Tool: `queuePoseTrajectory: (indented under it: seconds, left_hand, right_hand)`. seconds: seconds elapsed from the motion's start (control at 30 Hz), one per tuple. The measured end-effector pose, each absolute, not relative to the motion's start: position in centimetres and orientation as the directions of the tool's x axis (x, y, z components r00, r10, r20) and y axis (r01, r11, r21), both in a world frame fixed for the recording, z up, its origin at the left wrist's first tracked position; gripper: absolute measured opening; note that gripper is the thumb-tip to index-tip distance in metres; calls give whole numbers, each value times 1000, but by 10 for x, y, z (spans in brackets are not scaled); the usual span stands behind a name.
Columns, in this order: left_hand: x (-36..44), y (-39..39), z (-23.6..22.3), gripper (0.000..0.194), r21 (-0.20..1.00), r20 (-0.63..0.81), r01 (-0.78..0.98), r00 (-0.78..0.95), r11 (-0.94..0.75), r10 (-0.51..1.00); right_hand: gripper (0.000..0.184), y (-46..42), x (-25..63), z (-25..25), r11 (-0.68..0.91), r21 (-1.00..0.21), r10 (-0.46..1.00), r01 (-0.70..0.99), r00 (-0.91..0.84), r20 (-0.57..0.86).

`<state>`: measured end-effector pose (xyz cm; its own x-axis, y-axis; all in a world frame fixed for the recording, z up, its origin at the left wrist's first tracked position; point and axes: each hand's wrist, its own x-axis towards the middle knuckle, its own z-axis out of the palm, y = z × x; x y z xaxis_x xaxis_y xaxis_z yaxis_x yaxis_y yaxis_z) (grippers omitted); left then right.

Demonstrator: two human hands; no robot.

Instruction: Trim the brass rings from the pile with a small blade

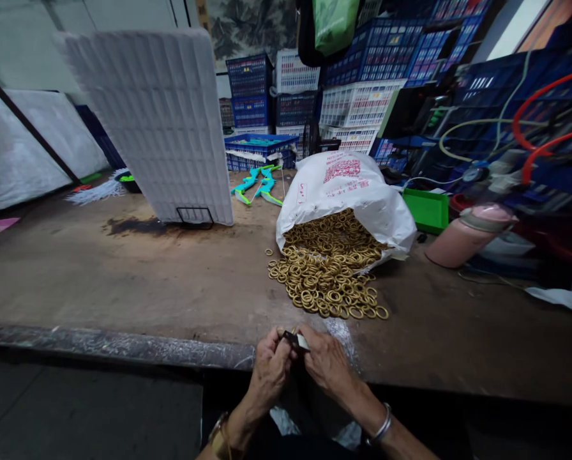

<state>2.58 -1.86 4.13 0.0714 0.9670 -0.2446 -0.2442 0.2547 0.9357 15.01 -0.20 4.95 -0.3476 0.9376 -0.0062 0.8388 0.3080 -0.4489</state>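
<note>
Close together at the table's front edge, my left hand (269,363) and my right hand (329,361) are both closed. A small black-and-white piece (301,342) shows between them, gripped by the fingers of my right hand; its exact kind is not clear. The fingertips of my left hand meet its dark end and pinch something small, of which only a yellowish bit shows. Just beyond the hands lies a heap of gold-coloured rings (334,291). They spill from the mouth of a white woven sack (343,179) lying on its side.
On the wooden table (123,281), a tall white ribbed panel (156,121) stands in a black wire holder at left. Turquoise-and-green toy bows (262,184) lie behind. A pink bottle (468,233) and green tray (427,209) are at right. Stacked crates (353,102) fill the back.
</note>
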Motion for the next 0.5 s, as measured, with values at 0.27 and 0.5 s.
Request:
queuePoseTrajectory:
  seconds: [0.27, 0.5]
  left_hand:
    - [25, -32, 46, 36, 854, -389, -289, 198, 432, 900]
    - [25, -34, 43, 30, 718, -366, -529, 264, 452, 892]
  right_hand:
    - [19, 22, 166, 40, 117, -206, 989, 971, -133, -64]
    - [12, 59, 174, 45, 58, -194, 993, 979, -37, 114]
